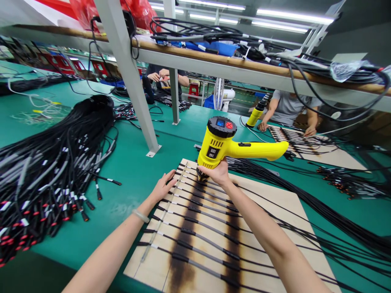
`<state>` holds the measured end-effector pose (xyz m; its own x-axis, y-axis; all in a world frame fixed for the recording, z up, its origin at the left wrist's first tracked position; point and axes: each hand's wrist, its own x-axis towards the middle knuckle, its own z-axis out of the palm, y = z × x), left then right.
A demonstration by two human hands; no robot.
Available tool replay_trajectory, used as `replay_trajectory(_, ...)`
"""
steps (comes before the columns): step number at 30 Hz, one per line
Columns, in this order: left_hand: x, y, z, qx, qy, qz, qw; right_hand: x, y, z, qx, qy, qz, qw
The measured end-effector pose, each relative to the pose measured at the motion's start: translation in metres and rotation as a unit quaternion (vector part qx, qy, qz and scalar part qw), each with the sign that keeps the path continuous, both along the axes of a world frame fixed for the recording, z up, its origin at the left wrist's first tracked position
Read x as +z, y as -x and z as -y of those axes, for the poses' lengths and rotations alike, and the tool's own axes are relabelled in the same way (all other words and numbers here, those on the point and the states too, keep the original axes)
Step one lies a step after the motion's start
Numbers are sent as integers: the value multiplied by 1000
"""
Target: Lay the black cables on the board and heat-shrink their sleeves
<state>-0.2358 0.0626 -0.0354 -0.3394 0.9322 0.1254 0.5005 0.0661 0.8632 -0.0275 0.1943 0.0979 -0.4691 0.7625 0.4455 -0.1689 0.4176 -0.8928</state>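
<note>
Heat gun (pixel 227 145) | right hand (pixel 218 172) gripping it | left hand (pixel 163 187) outspread | scorched board (pixel 277 193), green table (pixel 174 144), ceiling lights (pixel 293 16)

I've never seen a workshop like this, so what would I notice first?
Probably the bright yellow heat gun, gripped nose-down by the right hand over the pale board. Next, two dark scorched bands on that board, beneath rows of cables. Then the big black cable heap, red-tipped, at left.

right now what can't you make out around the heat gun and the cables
In the head view:
Heat gun display: reading too small.
Right hand: some fingers hidden behind the heat gun.
Left cable bundle: partly cut off by the left edge.
Grey-shirted co-worker: head hidden by the shelf beam.
</note>
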Motion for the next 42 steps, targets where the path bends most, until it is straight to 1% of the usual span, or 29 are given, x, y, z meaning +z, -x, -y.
replay_trajectory(4, 1, 0, 0, 0, 7, 0, 1000, 0, 0, 0, 1, -2, -2, 1000)
replay_trajectory(10, 5, -2, 0, 4, 8, -3, 1000, -5, 1, -2, -14, -2, 1, 1000)
replay_trajectory(13, 6, -3, 0, 7, 8, -5, 1000, -8, 0, -3, -7, 3, -3, 1000)
replay_trajectory(18, 3, -2, -1, 6, 8, 6, 1000, -11, -20, 2, -24, 15, 14, 1000)
replay_trajectory(21, 2, -1, -1, 7, 6, 12, 1000, -13, -33, 9, -22, 40, 31, 998)
replay_trajectory(24, 2, -2, -2, 10, 6, 16, 1000, -14, -40, 13, -40, 51, 23, 998)
replay_trajectory(27, 4, -3, -2, 10, 7, 21, 1000, -15, -40, 15, -47, 50, 8, 998)
replay_trajectory(30, 6, -4, -1, 8, 9, 24, 1000, -16, -37, 15, -15, 61, 7, 998)
replay_trajectory(32, 6, -4, -1, 8, 9, 25, 1000, -16, -36, 15, -6, 63, 10, 998)
replay_trajectory(38, 6, -4, -1, 14, 9, 28, 999, -14, -33, 15, -7, 48, 17, 999)
replay_trajectory(42, 5, -4, -1, 11, 11, 28, 999, -15, -30, 14, -3, 60, 12, 998)
